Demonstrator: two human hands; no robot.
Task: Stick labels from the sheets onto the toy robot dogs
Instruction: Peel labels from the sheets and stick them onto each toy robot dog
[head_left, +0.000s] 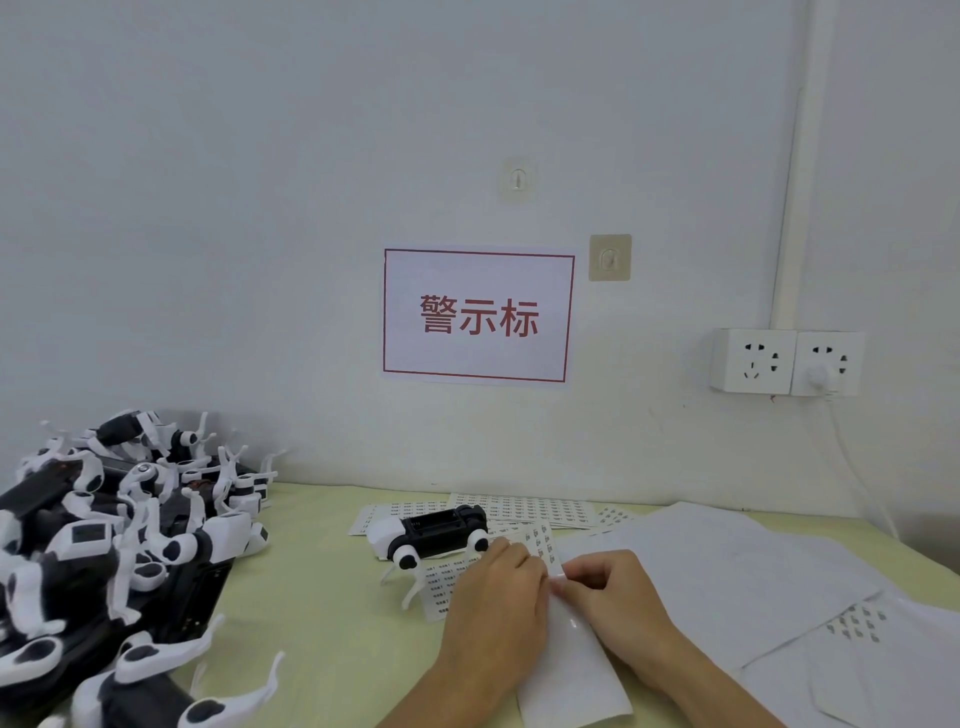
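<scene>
One black and white toy robot dog lies on its back in the middle of the green table, legs sticking toward me. Just in front of it, my left hand and my right hand meet over a narrow label sheet that runs toward me. The fingertips of both hands pinch at the sheet near its upper part, where a few printed labels remain. Whether a label is lifted off is hidden by my fingers. More printed label sheets lie behind the dog.
A big heap of toy robot dogs fills the left side of the table. Several used white backing sheets cover the right side. On the wall are a red-framed sign and sockets with a cable hanging down.
</scene>
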